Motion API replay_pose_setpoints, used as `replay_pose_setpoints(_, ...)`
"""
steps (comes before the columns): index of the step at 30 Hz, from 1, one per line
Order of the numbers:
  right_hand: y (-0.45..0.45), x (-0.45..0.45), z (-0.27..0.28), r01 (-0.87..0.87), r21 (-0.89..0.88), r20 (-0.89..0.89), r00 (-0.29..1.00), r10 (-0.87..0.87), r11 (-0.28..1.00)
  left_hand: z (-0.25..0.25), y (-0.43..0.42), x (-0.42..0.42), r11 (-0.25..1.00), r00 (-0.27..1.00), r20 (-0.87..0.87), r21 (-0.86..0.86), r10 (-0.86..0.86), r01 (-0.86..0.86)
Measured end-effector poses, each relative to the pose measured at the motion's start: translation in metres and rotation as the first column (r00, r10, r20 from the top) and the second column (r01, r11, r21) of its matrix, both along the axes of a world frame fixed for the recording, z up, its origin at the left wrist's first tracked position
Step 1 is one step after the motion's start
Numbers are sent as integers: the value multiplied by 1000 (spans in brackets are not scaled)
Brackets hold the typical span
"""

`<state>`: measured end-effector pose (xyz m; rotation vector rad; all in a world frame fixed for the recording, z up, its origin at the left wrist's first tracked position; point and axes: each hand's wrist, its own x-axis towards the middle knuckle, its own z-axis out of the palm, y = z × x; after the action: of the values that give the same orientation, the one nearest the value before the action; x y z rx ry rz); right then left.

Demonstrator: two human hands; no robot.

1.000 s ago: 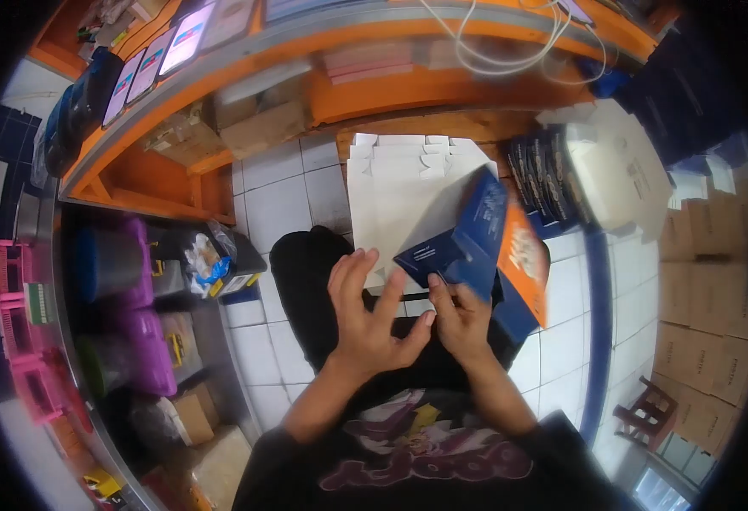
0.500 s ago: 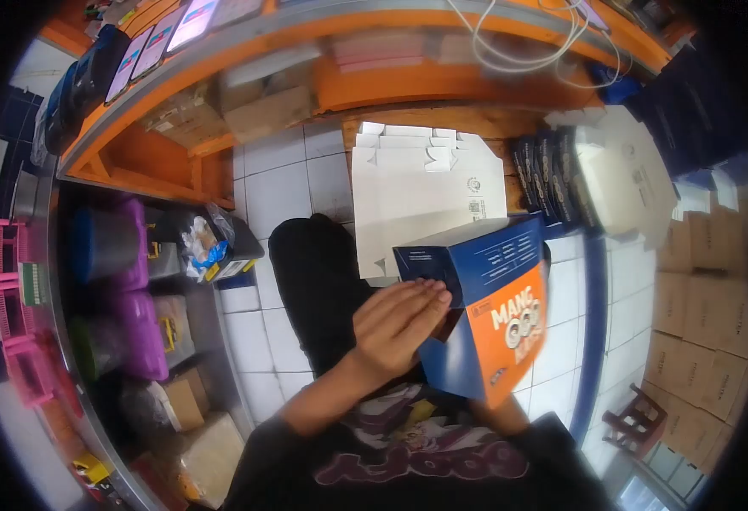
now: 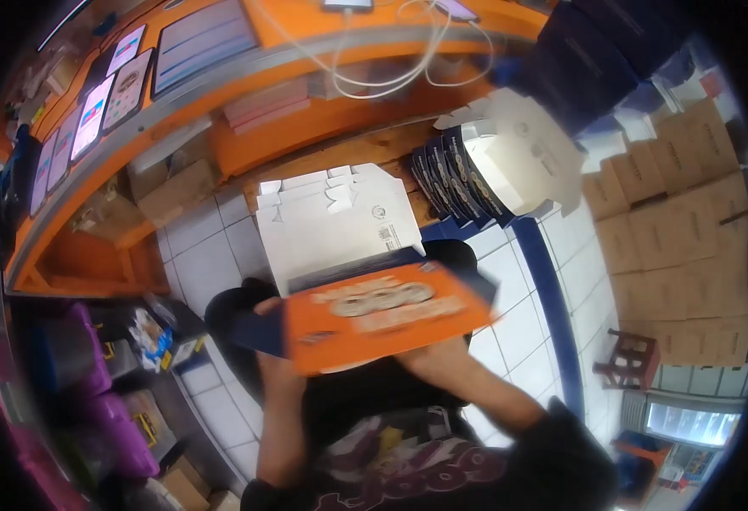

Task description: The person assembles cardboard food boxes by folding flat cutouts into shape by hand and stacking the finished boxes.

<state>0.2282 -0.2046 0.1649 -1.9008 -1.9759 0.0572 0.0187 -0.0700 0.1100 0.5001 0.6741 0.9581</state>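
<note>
An orange and dark blue cardboard box with large printed lettering is tilted over my lap, its orange face upward and slightly blurred. My left hand grips its left end, where a dark blue flap sticks out; most of the fingers are hidden. From below, my right hand is closed on the near right side, its fingers behind the box. Just beyond lies a stack of flat white box blanks with cut tabs. To their right, several dark blue box pieces stand in a row beside white cardboard.
An orange workbench runs across the far side, carrying phones, a tablet and white cables. Brown cartons are stacked at right, near a small dark red stool. Purple bins sit at left.
The box has turned from standing upright to lying tilted, orange face up. My left hand has moved from its open top to its left end; my right forearm now shows. The camera view has shifted right.
</note>
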Motion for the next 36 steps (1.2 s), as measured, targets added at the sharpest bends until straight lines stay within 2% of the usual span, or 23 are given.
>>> replay_pose_setpoints(1, -2, 14, 4, 14, 94, 161, 987, -29, 995, 16, -1, 14, 994, 993, -101, 80, -64, 72)
replay_pose_setpoints(2, 2, 33, 7, 140, 41, -89, 987, -136, 989, 24, -6, 23, 978, 971, -207, 149, -117, 149)
replay_pose_setpoints(3, -4, 61, -3, 207, 48, -85, 976, -203, 977, 11, -17, 22, 947, 995, -65, 307, -74, 90)
replay_pose_setpoints(4, -9, 89, -13, 273, 54, -82, 960, -268, 960, 34, -8, 32, 931, 981, -39, 310, -191, 194)
replay_pose_setpoints(5, 10, 105, 15, 217, 224, 203, 943, -263, 950, 32, -7, 34, 913, 977, -85, 346, -198, 215)
replay_pose_setpoints(6, 30, 121, 43, 149, 404, 456, 822, -340, 902, 30, -7, 34, 893, 970, -132, 382, -203, 239)
replay_pose_setpoints(7, 37, 140, 46, 276, 402, 452, 770, -451, 873, 34, -8, 34, 893, 973, -129, 387, -194, 229)
replay_pose_setpoints(9, 52, 171, 51, 536, 223, 418, 702, -577, 814, 41, -12, 35, 912, 954, -194, 301, -229, 279)
replay_pose_setpoints(11, 66, 193, 49, 620, 152, 403, 672, -621, 770, 41, -16, 33, 913, 952, -206, 293, -228, 283)
replay_pose_setpoints(13, 75, 208, 42, 669, -12, 265, 719, -643, 743, 40, -17, 29, 918, 949, -224, 280, -223, 282)
replay_pose_setpoints(16, 76, 216, 26, 607, 96, 240, 755, -611, 789, 39, -17, 18, 944, 957, -233, 236, -173, 229)
replay_pose_setpoints(18, 67, 207, 26, 640, 87, 155, 748, -645, 763, 38, -12, 8, 958, 936, -333, 212, -114, 192)
replay_pose_setpoints(20, 46, 203, 22, 528, 538, 178, 691, -700, 657, 34, -10, 0, 978, 936, -348, 168, -60, 125)
replay_pose_setpoints(22, 26, 187, -4, 651, 705, -297, 631, -717, 281, 14, -6, -11, 994, 919, -394, 104, 6, 37)
replay_pose_setpoints(23, 22, 186, -18, 645, 706, -293, 642, -709, 293, 8, -5, -13, 998, 908, -419, 67, 23, 6)
replay_pose_setpoints(24, 19, 185, -32, 885, 405, -798, 465, -384, 229, 4, -6, -12, 998, 907, -419, 62, 30, -5)
replay_pose_setpoints(25, 16, 186, -45, 946, 23, -1000, 21, 11, 323, 2, -6, -11, 1000, 906, -423, 20, 14, -6)
replay_pose_setpoints(26, 24, 184, -54, 934, -181, -980, -197, 20, 307, 0, -6, -11, 1000, 903, -429, -22, -6, -4)
replay_pose_setpoints(28, 27, 200, -78, 772, -89, -967, -218, 130, 630, 4, -9, -6, 999, 898, -438, -16, -47, 44)
replay_pose_setpoints(30, 41, 210, -82, 747, -179, -952, -296, 79, 640, 7, -11, -3, 996, 895, -438, -2, -84, 93)
replay_pose_setpoints(33, 46, 212, -82, 721, -154, -964, -260, 57, 676, 7, -13, -1, 997, 906, -418, 12, -70, 82)
replay_pose_setpoints(35, 39, 204, -84, 791, -213, -956, -289, 44, 574, 3, -13, -2, 999, 896, -442, -33, -44, 33)
replay_pose_setpoints(36, 36, 196, -91, 783, -216, -957, -288, 33, 583, 0, -13, -3, 999, 897, -441, -40, -34, 18)
